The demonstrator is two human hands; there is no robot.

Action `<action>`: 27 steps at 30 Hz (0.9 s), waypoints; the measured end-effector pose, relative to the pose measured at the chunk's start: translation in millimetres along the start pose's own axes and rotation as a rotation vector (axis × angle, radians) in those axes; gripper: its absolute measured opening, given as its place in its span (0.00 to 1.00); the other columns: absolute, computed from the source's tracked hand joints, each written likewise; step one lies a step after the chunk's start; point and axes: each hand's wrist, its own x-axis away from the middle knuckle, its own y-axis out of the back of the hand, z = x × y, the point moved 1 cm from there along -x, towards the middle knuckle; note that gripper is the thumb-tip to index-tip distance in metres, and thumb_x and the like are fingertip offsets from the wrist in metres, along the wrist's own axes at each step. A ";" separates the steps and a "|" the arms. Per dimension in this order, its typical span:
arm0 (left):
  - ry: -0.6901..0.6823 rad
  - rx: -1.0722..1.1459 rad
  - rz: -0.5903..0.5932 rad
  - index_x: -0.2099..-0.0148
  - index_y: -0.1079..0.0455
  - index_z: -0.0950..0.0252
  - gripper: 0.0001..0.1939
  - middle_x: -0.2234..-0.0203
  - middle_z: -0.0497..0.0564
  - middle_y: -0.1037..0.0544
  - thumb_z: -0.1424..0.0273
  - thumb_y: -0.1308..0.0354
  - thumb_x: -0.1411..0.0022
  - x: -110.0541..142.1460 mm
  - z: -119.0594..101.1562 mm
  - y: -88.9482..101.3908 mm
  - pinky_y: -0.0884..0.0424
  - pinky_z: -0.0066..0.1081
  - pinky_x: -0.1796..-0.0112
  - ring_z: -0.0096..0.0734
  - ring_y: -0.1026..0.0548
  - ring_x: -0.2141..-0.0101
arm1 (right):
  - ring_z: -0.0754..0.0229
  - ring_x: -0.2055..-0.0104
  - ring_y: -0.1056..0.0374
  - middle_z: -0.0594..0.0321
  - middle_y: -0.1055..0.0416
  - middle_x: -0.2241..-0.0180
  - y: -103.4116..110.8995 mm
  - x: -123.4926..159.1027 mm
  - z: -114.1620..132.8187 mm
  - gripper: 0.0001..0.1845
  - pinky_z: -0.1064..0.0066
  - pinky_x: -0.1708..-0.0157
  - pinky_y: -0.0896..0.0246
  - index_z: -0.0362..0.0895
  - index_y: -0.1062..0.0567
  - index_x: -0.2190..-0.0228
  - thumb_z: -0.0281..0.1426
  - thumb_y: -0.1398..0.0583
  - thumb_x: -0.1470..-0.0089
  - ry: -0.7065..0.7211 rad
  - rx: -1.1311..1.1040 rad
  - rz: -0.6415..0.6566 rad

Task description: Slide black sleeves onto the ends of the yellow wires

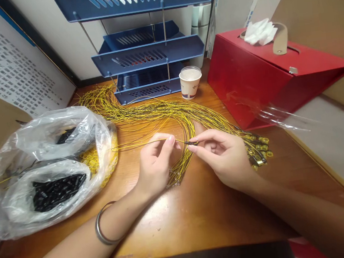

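My left hand [156,161] pinches a thin yellow-and-black wire [130,146], whose length trails off to the left. Between the thumb and finger of my right hand [222,156] is a small black sleeve-like piece [190,142] on the wire's end. Beneath and behind both hands spreads a bundle of yellow and black wires [144,110]. Yellow ring-like pieces and black parts [258,148] cluster at the bundle's right end. To the left, a clear plastic bag [0,208] holds inner bags of small black pieces [59,191] and loose yellow rings [96,163].
A blue tiered tray rack [147,56] stands at the back, with a paper cup [191,85] beside it. On the right sits a red box [247,78] with tissue [260,32] poking from its top. The wooden table [177,224] ends close to my body.
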 end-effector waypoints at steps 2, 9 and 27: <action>0.006 -0.001 0.012 0.67 0.29 0.66 0.13 0.75 0.48 0.26 0.63 0.44 0.34 0.1 -0.9 -0.2 0.37 0.24 0.75 0.20 0.33 0.78 | 0.68 0.79 0.43 0.66 0.33 0.78 0.2 -0.2 -0.5 0.07 0.72 0.79 0.49 0.44 0.22 0.68 0.34 0.34 0.49 -0.013 0.000 -0.001; -0.002 0.095 0.133 0.66 0.30 0.66 0.11 0.83 0.42 0.35 0.64 0.43 0.34 1.5 0.4 -3.2 0.38 0.24 0.78 0.20 0.37 0.82 | 0.69 0.80 0.44 0.67 0.34 0.79 0.2 -0.2 -1.4 0.06 0.73 0.80 0.51 0.44 0.22 0.68 0.33 0.34 0.50 0.007 -0.004 -0.008; -0.001 0.096 0.142 0.68 0.29 0.68 0.11 0.80 0.44 0.33 0.66 0.43 0.35 -0.6 -0.6 -3.9 0.40 0.22 0.79 0.17 0.38 0.82 | 0.70 0.81 0.45 0.68 0.35 0.80 0.6 2.5 -2.0 0.07 0.73 0.81 0.52 0.43 0.23 0.68 0.33 0.34 0.50 0.050 -0.001 0.011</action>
